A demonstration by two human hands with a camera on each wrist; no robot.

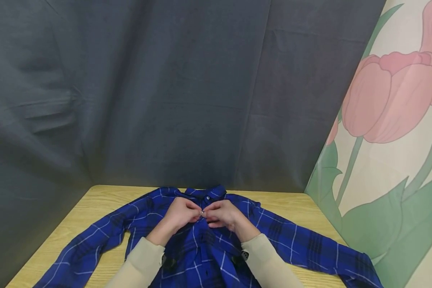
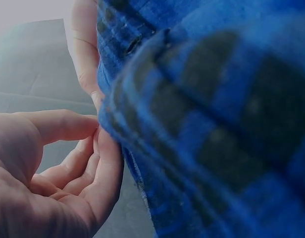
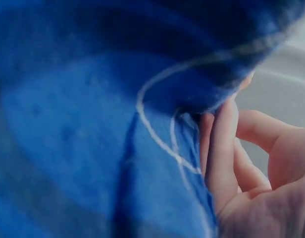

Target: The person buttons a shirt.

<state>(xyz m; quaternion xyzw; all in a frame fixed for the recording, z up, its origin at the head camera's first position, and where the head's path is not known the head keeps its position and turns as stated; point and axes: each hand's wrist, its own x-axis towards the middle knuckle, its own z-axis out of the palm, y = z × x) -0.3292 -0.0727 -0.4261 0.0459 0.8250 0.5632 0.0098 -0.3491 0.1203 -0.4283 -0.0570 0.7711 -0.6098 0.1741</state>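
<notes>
Nearest me, two cream cuffs (image 1: 142, 260) reach in over a blue plaid shirt (image 1: 201, 260), which lies front up across the table with its arms spread to either side. Just past them the left hand (image 1: 180, 214) and right hand (image 1: 224, 214) meet at the shirt's front opening, below the collar. Each pinches the cloth there between thumb and fingertips, the tips all but touching. Something small and pale shows between them — a button, I would guess, though the fingers cover too much to be sure, or to say whether it is going in or out of its hole.

Done well, I think, one hand would keep the hole's edge spread and steady while the other tips the button edge-on; tugging at slack cloth would only shift the hole. Keeping both front edges level should spare a crooked front.

Farther up, a button (image 1: 207, 198) shows at the collar (image 1: 217, 193). Beyond lies the pale wooden table's (image 1: 302, 212) far edge — then a dark curtain (image 1: 201, 100).
</notes>
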